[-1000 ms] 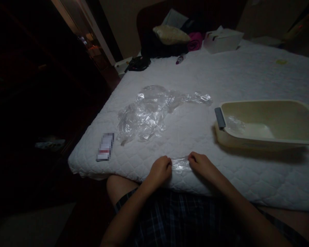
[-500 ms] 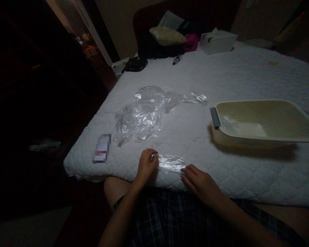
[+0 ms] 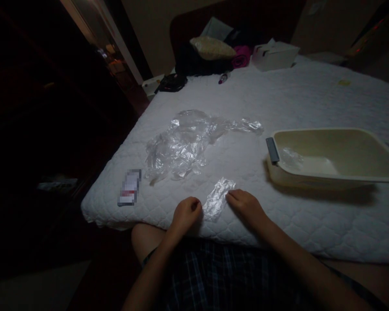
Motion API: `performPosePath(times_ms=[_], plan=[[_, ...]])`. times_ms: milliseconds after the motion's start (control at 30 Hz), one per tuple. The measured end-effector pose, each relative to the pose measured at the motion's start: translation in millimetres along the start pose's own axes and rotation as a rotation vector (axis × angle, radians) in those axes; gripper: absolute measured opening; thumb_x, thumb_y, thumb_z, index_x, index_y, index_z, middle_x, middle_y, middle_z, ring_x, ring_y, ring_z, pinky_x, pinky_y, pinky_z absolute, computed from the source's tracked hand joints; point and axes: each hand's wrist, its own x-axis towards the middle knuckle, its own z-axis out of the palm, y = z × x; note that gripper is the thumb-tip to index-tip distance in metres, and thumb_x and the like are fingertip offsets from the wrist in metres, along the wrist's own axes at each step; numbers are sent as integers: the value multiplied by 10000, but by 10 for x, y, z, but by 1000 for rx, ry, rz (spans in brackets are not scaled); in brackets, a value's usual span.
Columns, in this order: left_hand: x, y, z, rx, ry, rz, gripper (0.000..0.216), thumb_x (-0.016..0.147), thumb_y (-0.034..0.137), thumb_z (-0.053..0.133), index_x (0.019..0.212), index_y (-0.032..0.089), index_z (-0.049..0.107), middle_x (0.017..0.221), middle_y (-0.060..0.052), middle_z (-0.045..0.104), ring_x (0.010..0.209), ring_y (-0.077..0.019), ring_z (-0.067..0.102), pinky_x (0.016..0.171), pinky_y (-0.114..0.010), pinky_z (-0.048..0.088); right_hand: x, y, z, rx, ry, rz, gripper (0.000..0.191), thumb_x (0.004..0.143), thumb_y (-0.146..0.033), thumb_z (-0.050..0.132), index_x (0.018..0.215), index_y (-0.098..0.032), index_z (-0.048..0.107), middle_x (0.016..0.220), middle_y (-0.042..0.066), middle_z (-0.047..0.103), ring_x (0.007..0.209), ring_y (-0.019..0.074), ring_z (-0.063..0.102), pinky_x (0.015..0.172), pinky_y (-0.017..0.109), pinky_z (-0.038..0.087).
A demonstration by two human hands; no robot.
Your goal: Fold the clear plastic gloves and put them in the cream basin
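A flattened, folded clear plastic bag point(image 3: 218, 199) lies slantwise on the white quilted bed cover, close to the front edge. My left hand point(image 3: 186, 214) is closed at its lower left edge, thumb and fingers pinched together; the fingertips partly hide the contact. At the bag's upper right edge, my right hand point(image 3: 248, 208) pinches the film with bent fingers. Just beyond my hands spreads a loose heap of crumpled clear plastic bags point(image 3: 184, 149).
A cream plastic tub point(image 3: 330, 177) with a grey handle stands to the right, some clear plastic inside. A phone-like, pixelated object point(image 3: 129, 188) lies left. Further back are a black bag point(image 3: 172, 83), a small bottle point(image 3: 224, 77), a cushion point(image 3: 213, 48) and a white box point(image 3: 275, 56).
The folded bag has turned from lying crosswise to slanting up to the right. My right hand has moved up and my left hand slightly down.
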Motion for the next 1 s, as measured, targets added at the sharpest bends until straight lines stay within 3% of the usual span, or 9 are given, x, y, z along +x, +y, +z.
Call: performPosePath(times_ms=[167, 267, 333, 433, 567, 633, 767, 1000], plan=[[-136, 163, 210, -260, -256, 76, 234, 777, 246, 450, 789, 143, 659, 718, -21, 653, 649, -132, 571, 600, -223, 414, 107, 224, 111, 270, 32, 43, 226, 828, -105, 453, 972, -150, 622, 1014, 105, 651, 914, 207, 600, 778, 357, 481], [-177, 216, 298, -388, -289, 84, 220, 766, 202, 461, 847, 144, 658, 802, -25, 676, 725, -134, 599, 659, -219, 441, 130, 275, 172, 490, 68, 72, 258, 830, -103, 436, 986, -196, 619, 1068, 68, 636, 967, 170, 593, 824, 340, 484], [-182, 199, 297, -353, -242, 111, 209, 775, 197, 466, 862, 151, 649, 815, -26, 673, 730, -132, 599, 669, -223, 450, 114, 298, 171, 574, 97, 87, 262, 827, -106, 439, 986, -211, 618, 1079, 59, 625, 981, 161, 587, 828, 337, 489], [-163, 111, 220, -114, -91, 231, 193, 804, 208, 461, 899, 167, 624, 819, -33, 646, 712, -128, 581, 661, -235, 456, 35, 338, 114, 542, 150, 99, 239, 824, -129, 460, 984, -201, 622, 1072, 83, 614, 979, 181, 580, 806, 361, 499], [-117, -29, 151, 324, 165, 566, 209, 849, 200, 421, 993, 176, 571, 866, -64, 612, 738, -141, 564, 617, -248, 463, -147, 379, 17, 371, 151, -15, 225, 838, -170, 469, 997, -174, 629, 992, 115, 641, 882, 198, 602, 721, 374, 514], [-92, -69, 186, 450, 229, 740, 214, 864, 186, 405, 1025, 165, 543, 843, -66, 610, 706, -140, 556, 583, -250, 463, -240, 377, -6, 284, 151, -135, 230, 848, -161, 460, 1003, -164, 629, 958, 117, 659, 844, 196, 611, 682, 363, 516], [-34, -79, 338, 484, 229, 919, 249, 868, 134, 393, 1101, 123, 482, 856, -83, 609, 713, -143, 558, 597, -271, 481, -357, 339, 8, 197, 173, -314, 270, 852, -101, 434, 1052, -160, 605, 981, 112, 669, 847, 181, 620, 655, 327, 521], [27, -90, 491, 373, 269, 974, 248, 856, 111, 414, 1085, 108, 508, 863, -94, 617, 807, -161, 573, 659, -295, 498, -363, 313, 80, 185, 198, -325, 290, 839, -85, 450, 1084, -155, 591, 1015, 114, 664, 851, 180, 627, 670, 328, 523]])
